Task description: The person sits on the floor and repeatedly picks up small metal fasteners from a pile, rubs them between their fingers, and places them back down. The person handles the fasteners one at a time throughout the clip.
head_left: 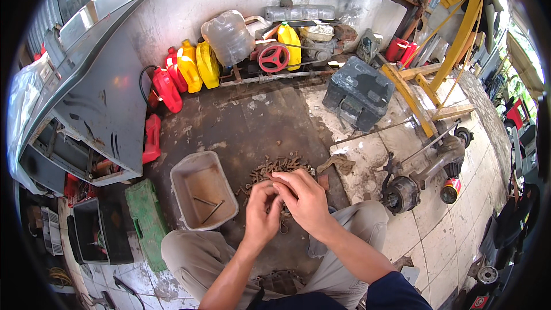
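Observation:
My left hand [262, 213] and my right hand [305, 200] meet between my knees, fingers curled together in a pinch. Whatever small piece they hold is hidden by the fingers. Just beyond the fingertips lies a heap of rusty bolts [274, 166] on the dark, stained floor. To the left of my left hand stands a grey plastic tub [177, 179], with a few long metal rods or bolts [213, 211] on its bottom. A crumpled brown rag [337, 163] lies right of the heap.
A green case [144, 218] and an open black toolbox [109, 229] are at left, below a grey metal cabinet [103, 109]. Ahead stand a black box [359, 92] and yellow jugs [188, 66]. At right, a greasy axle-like part [439, 163] lies near a yellow frame [410, 100].

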`<move>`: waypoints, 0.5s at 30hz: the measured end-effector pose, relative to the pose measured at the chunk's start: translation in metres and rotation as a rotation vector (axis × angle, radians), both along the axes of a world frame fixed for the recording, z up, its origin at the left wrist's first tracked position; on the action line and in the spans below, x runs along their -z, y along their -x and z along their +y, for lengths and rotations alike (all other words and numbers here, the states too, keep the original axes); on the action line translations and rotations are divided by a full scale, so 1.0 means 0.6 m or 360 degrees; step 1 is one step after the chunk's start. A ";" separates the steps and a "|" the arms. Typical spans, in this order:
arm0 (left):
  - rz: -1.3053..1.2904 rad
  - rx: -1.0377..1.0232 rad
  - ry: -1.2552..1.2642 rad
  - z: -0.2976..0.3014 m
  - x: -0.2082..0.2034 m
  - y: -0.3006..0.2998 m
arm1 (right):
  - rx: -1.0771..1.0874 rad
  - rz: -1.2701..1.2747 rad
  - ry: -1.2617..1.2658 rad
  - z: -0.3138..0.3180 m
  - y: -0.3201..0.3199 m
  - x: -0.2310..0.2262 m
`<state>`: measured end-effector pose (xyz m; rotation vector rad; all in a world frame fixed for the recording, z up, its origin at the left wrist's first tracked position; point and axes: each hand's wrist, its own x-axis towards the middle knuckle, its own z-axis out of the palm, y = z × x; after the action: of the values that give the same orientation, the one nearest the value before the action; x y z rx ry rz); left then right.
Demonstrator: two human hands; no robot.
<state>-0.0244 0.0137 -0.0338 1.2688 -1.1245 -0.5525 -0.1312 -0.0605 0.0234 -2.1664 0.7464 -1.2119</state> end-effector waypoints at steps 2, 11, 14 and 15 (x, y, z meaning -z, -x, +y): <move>0.0182 -0.0021 -0.0022 0.000 0.002 -0.004 | -0.0023 0.0003 0.0018 0.003 -0.001 -0.001; -0.0150 0.0012 0.0040 0.005 -0.009 -0.002 | -0.0017 -0.0005 0.0032 -0.005 -0.006 -0.008; -0.0022 -0.0005 0.0028 -0.001 -0.014 -0.013 | -0.0036 -0.0064 -0.0032 0.001 -0.004 0.001; 0.0216 -0.0044 0.0136 -0.004 -0.012 -0.027 | -0.0048 -0.0032 -0.0065 0.003 -0.002 0.001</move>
<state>-0.0085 0.0114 -0.0265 1.1542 -1.0060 -0.5555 -0.1303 -0.0589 0.0225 -2.1219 0.7214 -1.1911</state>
